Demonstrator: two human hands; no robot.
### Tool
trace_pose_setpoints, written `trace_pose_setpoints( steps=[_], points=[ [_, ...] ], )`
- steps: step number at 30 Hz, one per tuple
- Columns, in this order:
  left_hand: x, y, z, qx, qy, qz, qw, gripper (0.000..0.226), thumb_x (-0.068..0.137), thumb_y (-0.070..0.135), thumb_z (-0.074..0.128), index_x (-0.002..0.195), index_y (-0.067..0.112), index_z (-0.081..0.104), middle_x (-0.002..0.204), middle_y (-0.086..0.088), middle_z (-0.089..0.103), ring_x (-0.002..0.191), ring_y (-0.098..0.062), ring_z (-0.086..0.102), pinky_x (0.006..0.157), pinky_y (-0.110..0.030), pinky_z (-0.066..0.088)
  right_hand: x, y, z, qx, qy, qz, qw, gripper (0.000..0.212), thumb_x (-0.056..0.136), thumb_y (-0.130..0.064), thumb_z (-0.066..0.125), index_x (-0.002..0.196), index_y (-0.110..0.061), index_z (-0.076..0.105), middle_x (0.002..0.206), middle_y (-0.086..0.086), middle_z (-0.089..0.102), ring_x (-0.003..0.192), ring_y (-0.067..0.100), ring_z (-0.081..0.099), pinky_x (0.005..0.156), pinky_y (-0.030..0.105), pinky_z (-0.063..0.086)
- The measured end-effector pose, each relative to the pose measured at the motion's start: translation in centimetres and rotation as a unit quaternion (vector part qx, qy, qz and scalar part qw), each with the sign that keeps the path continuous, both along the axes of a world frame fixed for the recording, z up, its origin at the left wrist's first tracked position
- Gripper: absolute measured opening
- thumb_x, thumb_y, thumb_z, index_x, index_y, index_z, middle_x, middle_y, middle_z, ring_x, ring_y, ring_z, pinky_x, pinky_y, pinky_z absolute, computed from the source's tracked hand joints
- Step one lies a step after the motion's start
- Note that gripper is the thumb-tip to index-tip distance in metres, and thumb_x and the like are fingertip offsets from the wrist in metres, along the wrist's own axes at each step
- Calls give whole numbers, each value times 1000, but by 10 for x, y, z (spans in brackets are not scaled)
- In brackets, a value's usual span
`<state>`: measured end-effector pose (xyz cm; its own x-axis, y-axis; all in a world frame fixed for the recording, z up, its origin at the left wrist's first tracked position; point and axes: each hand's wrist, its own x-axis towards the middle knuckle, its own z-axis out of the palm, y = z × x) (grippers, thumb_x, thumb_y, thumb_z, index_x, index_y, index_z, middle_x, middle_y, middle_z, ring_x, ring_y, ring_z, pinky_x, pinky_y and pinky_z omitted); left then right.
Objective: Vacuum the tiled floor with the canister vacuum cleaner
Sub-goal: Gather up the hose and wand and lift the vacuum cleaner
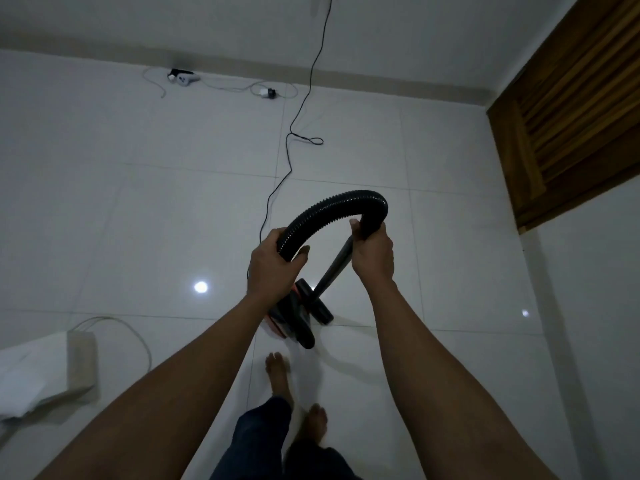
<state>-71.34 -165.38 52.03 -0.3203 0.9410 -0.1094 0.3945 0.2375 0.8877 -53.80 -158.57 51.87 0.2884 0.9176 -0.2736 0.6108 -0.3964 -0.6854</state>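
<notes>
Nearest, two bare forearms [194, 375] stretched forward above dark trousers [256, 441] and bare feet [277, 372] on the tiled floor [138, 220]. Left grip [273, 263] clamped round the ribbed black hose [332, 206], fingers and thumb curled about it. Right grip [372, 252] wrapped round the hose's smooth end cuff, just where the dark tube [332, 268] slopes down and away. Hose arched high between the two.

Under the left grip, mid-floor and just ahead of the feet, the vacuum cleaner [291, 317]: black and orange body standing on the tiles, partly hidden by the left wrist. Tube's lower end meeting a black nozzle [322, 311] just beside that body, at a tile joint.

Thin black cord [277, 188] snaking from behind the left grip toward the floor's far edge, then up the wall. Along that far edge, a power strip [185, 77] and a white adapter [266, 92] with pale wires. Toward the near-left corner, a pale block [81, 358] touching a white sheet [27, 379]. At the right edge, a slatted wooden door [571, 116].
</notes>
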Motion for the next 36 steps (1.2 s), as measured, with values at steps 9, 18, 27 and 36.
trace_pose_setpoints(
  steps=[9, 18, 27, 36],
  points=[
    [-8, -36, -125, -46, -14, 21, 999, 39, 83, 49, 73, 109, 29, 51, 99, 4, 66, 92, -14, 66, 84, -45, 59, -3, 10, -94, 28, 19, 11, 999, 53, 91, -61, 56, 121, -17, 55, 111, 3, 61, 87, 19, 65, 68, 35, 55],
    [12, 15, -264, 96, -9, 20, 995, 34, 88, 59, 60, 104, 41, 36, 89, 2, 60, 81, -12, 63, 71, -44, 59, -20, 36, -247, 114, 14, 35, 993, 51, 94, -60, 53, 116, -14, 58, 110, 2, 57, 89, 18, 60, 70, 35, 51],
    [20, 36, -427, 145, -27, -48, 988, 49, 86, 70, 49, 115, 32, 42, 83, 13, 60, 79, -17, 64, 72, -44, 56, -24, 56, -362, 184, -6, 49, 982, 49, 92, -62, 54, 107, -16, 60, 108, 2, 55, 86, 18, 60, 73, 38, 54],
    [22, 38, -438, 110, -7, -108, 988, 34, 93, 66, 39, 111, 38, 47, 88, 16, 63, 88, -14, 63, 93, -55, 47, -25, 27, -393, 139, 104, 123, 977, 47, 99, -55, 45, 125, -18, 50, 113, 2, 61, 97, 18, 61, 80, 34, 48]
  ],
)
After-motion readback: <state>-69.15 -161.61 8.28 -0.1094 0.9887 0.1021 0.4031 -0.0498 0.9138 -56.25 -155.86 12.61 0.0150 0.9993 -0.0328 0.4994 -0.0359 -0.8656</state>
